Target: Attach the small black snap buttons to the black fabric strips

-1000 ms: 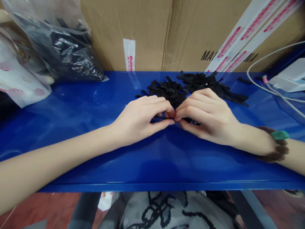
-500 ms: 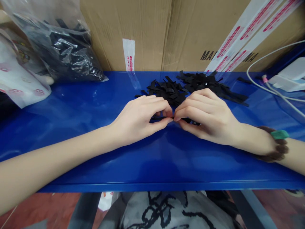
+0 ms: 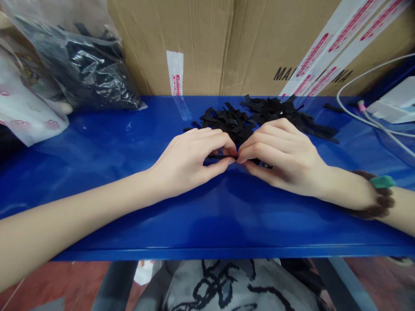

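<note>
My left hand (image 3: 197, 157) pinches a thin black fabric strip (image 3: 222, 157) between thumb and fingertips. Right against it, my right hand (image 3: 280, 155) is also closed in a pinch at the strip's other part; a bit of black material with a small shiny piece shows under its fingers. The fingertips of both hands meet, so the spot where they hold is mostly hidden. Just behind my hands lies a pile of short black strips (image 3: 230, 121), and a second pile of longer black strips (image 3: 275, 110) is to its right.
A cardboard box (image 3: 194, 34) stands along the back of the blue table (image 3: 129, 224). At the back left sits a clear plastic bag (image 3: 97, 73) of black pieces, beside a white patterned bag (image 3: 29, 103). A white cable (image 3: 339, 97) and white device (image 3: 395, 106) are at the right.
Both hands stay nearly in place, fingertips together. The strip by my left fingers has shifted slightly and shows a little more.
</note>
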`<action>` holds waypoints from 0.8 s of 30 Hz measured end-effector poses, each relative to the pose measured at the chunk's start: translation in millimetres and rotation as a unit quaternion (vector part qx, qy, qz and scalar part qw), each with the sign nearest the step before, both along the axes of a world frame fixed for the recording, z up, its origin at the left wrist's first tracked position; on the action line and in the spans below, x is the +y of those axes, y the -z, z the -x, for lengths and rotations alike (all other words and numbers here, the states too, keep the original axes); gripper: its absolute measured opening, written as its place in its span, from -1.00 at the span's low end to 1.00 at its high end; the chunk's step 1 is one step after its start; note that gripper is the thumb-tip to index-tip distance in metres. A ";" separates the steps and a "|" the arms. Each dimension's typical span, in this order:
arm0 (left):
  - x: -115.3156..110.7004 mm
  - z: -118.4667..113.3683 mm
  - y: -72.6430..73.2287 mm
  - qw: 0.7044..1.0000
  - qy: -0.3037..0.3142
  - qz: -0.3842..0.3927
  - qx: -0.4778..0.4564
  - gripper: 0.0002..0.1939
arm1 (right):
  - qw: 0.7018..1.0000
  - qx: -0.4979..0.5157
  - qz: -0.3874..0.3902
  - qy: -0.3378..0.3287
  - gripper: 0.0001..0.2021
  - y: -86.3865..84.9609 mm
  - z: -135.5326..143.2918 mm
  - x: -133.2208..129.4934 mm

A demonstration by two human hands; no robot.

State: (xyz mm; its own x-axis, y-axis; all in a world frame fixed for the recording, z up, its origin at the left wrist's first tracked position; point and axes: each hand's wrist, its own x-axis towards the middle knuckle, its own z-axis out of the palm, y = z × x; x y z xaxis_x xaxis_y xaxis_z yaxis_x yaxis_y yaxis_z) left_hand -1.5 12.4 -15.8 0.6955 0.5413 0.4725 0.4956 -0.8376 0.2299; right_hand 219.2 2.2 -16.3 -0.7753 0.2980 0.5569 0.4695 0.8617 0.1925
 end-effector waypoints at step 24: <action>2.7 0.0 4.5 1.000 0.018 -0.007 0.010 -0.96 | 0.999 -0.031 -0.024 0.024 -0.92 3.8 -0.2 0.1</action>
State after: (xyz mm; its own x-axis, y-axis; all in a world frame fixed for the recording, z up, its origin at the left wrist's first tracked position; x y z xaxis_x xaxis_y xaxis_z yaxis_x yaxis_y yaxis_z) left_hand -1.5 15.2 -20.3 0.7237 0.5097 0.4653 0.4697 -0.8577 0.2090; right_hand 219.4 2.2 -20.1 -0.7939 0.3104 0.5229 0.4962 0.8277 0.2620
